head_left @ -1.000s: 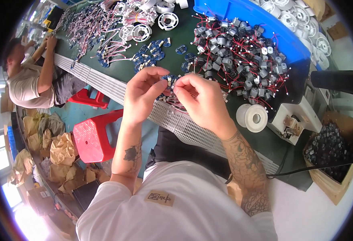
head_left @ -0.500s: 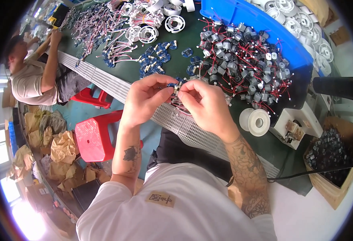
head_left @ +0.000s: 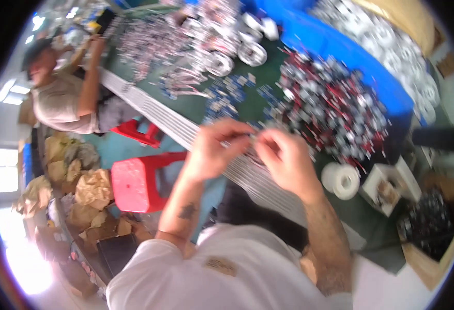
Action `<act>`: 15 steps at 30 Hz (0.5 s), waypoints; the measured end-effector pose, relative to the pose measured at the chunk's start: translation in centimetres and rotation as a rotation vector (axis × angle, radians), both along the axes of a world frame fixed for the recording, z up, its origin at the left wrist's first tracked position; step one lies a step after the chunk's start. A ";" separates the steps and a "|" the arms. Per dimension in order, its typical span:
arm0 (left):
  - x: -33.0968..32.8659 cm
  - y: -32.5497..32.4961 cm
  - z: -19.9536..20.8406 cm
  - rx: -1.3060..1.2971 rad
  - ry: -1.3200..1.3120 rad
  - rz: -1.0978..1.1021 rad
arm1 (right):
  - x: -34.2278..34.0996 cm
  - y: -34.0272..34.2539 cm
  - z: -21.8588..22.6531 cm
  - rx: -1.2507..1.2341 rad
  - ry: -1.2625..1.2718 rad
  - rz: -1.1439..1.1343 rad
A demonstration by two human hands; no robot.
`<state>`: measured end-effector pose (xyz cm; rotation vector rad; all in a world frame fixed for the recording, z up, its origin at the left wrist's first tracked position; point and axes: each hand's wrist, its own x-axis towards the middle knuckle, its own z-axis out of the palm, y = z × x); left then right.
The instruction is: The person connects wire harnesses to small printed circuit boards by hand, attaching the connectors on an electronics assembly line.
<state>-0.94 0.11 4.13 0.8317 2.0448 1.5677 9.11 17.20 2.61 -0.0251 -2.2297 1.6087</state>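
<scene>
In front of my chest, over the near edge of the bench, both hands meet with fingertips almost touching. My left hand [head_left: 215, 149] is closed in a pinch on a small blue circuit board [head_left: 251, 135], mostly covered by the fingers. My right hand [head_left: 290, 164] pinches at the same spot; motion blur hides what exactly its thumb and forefinger grip. Thin pale and reddish wires show faintly beneath the fingers. Just beyond lies a loose group of blue circuit boards [head_left: 224, 98]. Right of them spreads a heap of small grey motors [head_left: 335, 108] with red leads.
A blue bin [head_left: 335, 44] stands behind the motors, with white plastic rings [head_left: 387, 39] beyond. At right are a white spool [head_left: 346, 182], an open white box [head_left: 390, 188] and a carton [head_left: 418, 266]. Red stools [head_left: 131, 183] and a seated co-worker [head_left: 64, 98] are at left.
The whole scene has shifted right and slightly down in the picture and become blurred. My hands stay together in a pinch at the bench edge.
</scene>
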 end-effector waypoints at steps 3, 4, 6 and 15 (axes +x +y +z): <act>0.0 0.3 -0.7 -0.055 0.058 -0.050 | 0.4 0.2 -0.4 -0.030 -0.104 0.041; 0.4 0.3 -1.2 -0.016 0.001 -0.030 | 0.6 0.0 -0.4 0.010 -0.051 0.016; 1.3 0.1 -1.5 0.009 -0.008 0.006 | 0.8 -0.3 -0.3 0.014 -0.029 0.032; 0.7 0.3 -1.5 0.038 -0.010 -0.005 | 0.1 -0.6 -0.6 -0.056 -0.032 0.001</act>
